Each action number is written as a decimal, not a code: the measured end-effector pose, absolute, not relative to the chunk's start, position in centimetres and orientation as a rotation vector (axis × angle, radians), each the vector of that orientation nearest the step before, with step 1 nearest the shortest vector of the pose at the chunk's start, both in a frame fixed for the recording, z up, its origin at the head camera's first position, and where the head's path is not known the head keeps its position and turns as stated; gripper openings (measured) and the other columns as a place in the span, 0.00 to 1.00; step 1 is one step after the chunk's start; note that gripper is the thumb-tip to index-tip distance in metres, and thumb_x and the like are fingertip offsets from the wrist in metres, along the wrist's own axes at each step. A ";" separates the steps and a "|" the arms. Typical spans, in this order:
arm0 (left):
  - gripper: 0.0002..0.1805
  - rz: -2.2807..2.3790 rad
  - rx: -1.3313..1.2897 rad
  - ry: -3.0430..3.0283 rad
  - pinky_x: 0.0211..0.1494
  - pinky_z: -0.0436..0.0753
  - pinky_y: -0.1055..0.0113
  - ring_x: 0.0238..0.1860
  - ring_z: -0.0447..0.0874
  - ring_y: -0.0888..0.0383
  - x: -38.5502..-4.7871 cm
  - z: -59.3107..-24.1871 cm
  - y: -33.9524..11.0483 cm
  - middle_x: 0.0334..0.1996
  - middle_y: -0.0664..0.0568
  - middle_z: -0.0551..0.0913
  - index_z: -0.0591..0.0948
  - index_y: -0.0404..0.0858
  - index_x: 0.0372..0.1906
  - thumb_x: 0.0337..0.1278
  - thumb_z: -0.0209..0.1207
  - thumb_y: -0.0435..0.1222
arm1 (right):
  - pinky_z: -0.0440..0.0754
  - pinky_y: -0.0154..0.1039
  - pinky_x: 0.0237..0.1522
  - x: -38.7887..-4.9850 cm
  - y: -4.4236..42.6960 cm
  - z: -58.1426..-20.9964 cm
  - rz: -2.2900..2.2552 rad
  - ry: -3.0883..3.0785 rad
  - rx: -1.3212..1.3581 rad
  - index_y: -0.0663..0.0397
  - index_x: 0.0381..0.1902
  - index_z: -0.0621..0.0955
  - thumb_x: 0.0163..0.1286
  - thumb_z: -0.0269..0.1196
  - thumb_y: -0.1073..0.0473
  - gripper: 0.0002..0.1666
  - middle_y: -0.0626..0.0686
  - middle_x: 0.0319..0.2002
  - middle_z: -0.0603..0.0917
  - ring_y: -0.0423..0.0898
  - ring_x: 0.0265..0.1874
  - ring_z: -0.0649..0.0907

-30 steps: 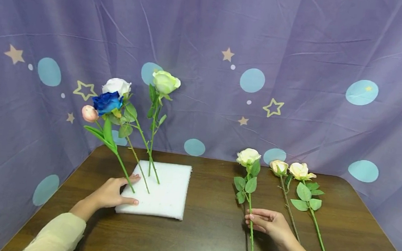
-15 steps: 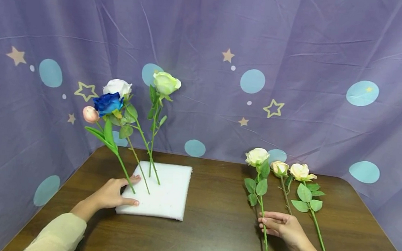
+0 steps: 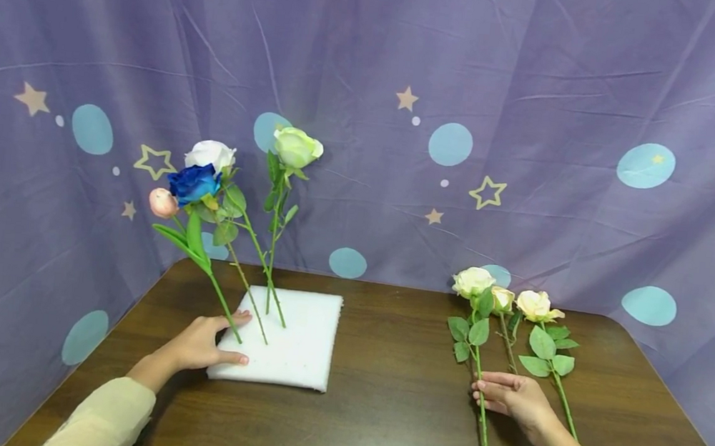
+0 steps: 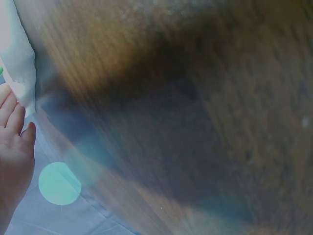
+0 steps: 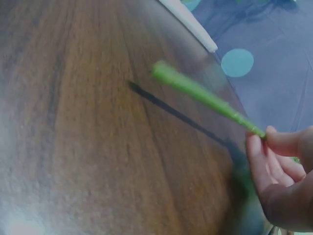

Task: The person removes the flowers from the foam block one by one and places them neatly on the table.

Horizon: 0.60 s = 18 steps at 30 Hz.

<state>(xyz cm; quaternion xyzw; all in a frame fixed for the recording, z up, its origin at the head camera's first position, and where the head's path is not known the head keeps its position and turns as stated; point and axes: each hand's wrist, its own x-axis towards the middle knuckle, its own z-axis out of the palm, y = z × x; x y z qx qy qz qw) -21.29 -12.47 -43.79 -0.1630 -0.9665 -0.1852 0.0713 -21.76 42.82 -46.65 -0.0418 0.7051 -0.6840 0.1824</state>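
Note:
My right hand (image 3: 517, 402) pinches the green stem of a white rose (image 3: 473, 283) between thumb and fingers. In the right wrist view, the stem's (image 5: 205, 97) lower end sticks out above the table. On the left, my left hand (image 3: 197, 342) rests on a white foam block (image 3: 299, 354), with thumb and fingers spread along its left side. In the foam stand a pink tulip (image 3: 163, 203), a blue rose (image 3: 194, 184), another white rose (image 3: 211, 156) and a pale green rose (image 3: 298, 148). The left wrist view shows straight fingers (image 4: 14, 115) against the foam.
Two cream roses lie on the brown table (image 3: 378, 412) at the right: a smaller bloom (image 3: 502, 299) partly behind the held rose, and a wider one (image 3: 537, 306) farther right. A purple curtain (image 3: 359, 72) hangs behind the table.
My right hand has moved right with the white rose, whose bloom now overlaps the smaller cream rose. The left hand and the flowers in the foam have stayed put.

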 end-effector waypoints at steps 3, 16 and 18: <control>0.45 -0.564 -0.494 -2.918 0.61 0.77 0.43 0.59 0.78 0.35 -21.3 -43.8 -12.5 0.59 0.38 0.79 0.77 0.35 0.61 0.35 0.73 0.56 | 0.87 0.31 0.40 -21.8 43.1 -46.9 -1.859 2.019 -0.082 0.83 0.56 0.72 0.68 0.60 0.64 0.26 0.47 0.35 0.90 0.37 0.34 0.88; 0.46 -0.591 -0.479 -2.920 0.62 0.75 0.43 0.60 0.76 0.35 -21.4 -43.9 -12.6 0.60 0.38 0.78 0.77 0.36 0.61 0.35 0.73 0.57 | 0.88 0.36 0.41 -21.4 42.9 -45.6 -1.768 2.268 0.150 0.83 0.56 0.72 0.64 0.63 0.66 0.27 0.58 0.40 0.88 0.40 0.34 0.88; 0.46 -0.587 -0.482 -2.918 0.62 0.76 0.43 0.60 0.77 0.35 -21.5 -43.9 -12.6 0.60 0.38 0.78 0.77 0.35 0.61 0.35 0.73 0.58 | 0.88 0.36 0.43 -21.4 43.0 -45.3 -1.749 2.315 0.171 0.81 0.58 0.71 0.65 0.63 0.64 0.29 0.61 0.44 0.87 0.40 0.36 0.87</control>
